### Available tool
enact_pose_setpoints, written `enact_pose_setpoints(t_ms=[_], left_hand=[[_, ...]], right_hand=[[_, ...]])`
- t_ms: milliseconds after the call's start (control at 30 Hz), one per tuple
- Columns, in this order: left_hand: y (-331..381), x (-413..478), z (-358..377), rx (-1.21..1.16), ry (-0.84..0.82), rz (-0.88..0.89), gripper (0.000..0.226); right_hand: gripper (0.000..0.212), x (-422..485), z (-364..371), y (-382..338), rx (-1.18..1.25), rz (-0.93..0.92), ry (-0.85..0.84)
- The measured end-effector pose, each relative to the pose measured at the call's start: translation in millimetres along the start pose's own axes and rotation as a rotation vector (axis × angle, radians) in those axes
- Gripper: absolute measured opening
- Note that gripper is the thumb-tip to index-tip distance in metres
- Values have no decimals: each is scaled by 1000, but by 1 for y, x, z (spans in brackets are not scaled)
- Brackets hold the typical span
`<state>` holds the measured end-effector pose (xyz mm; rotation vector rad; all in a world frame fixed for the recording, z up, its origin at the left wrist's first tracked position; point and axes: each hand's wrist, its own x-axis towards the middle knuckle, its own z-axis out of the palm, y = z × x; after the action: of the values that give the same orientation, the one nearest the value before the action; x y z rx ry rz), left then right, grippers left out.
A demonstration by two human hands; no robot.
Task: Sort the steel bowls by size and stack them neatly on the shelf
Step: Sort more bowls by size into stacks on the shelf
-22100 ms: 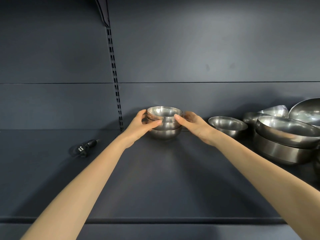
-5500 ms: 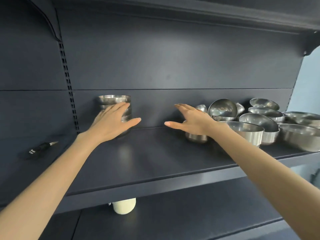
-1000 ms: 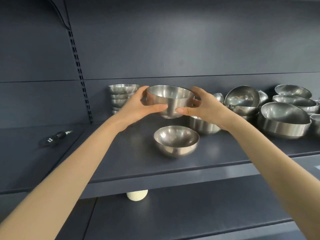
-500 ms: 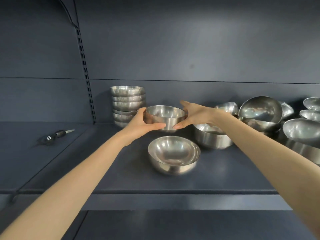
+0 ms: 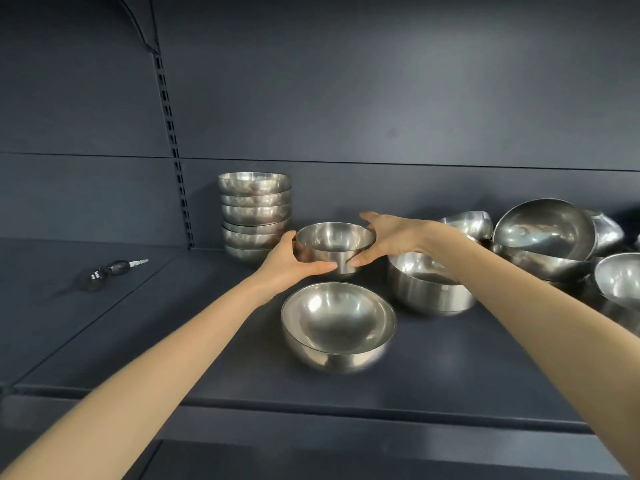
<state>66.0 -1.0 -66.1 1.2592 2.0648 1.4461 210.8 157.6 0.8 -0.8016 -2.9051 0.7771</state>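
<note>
Dark grey-blue metal shelf (image 5: 207,358), carrying every item. Jumble of large round steel bowls (image 5: 543,230), to the right of the right hand (image 5: 394,237). Deep straight-sided steel bowl (image 5: 426,292), directly beneath the right wrist. Wide round steel bowl (image 5: 337,327), upright, just in front of both hands. Stack of small steel bowls (image 5: 254,213), just behind the left hand (image 5: 287,268). Small flat-based steel bowl (image 5: 334,240), upright, clasped between both hands, thumbs and fingers curled round its opposite walls; whether its base touches the shelf cannot be told. Black key fob with silver key (image 5: 110,268), well left of the left hand.
</note>
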Motion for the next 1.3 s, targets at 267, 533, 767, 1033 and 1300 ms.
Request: enact_pose_setpoints(t_ms=[267,533,767,1033,1300], left_hand=[[-6,7,4,34,3,16,85],[-12,18,4,23,-8,25,77],[-11,23,3,58,-64,4,79],[-10,17,-8,87,-188,-87,104],[12,-40,-38,-66,-332,0,88]], right_hand=[[129,13,3,3,-35,38,-14],[122,23,2,3,-29,76,5],[122,22,6,0,20,83,32],[109,9,15,-7,-27,52,124],[65,-45,24,-32,103,-135,346]])
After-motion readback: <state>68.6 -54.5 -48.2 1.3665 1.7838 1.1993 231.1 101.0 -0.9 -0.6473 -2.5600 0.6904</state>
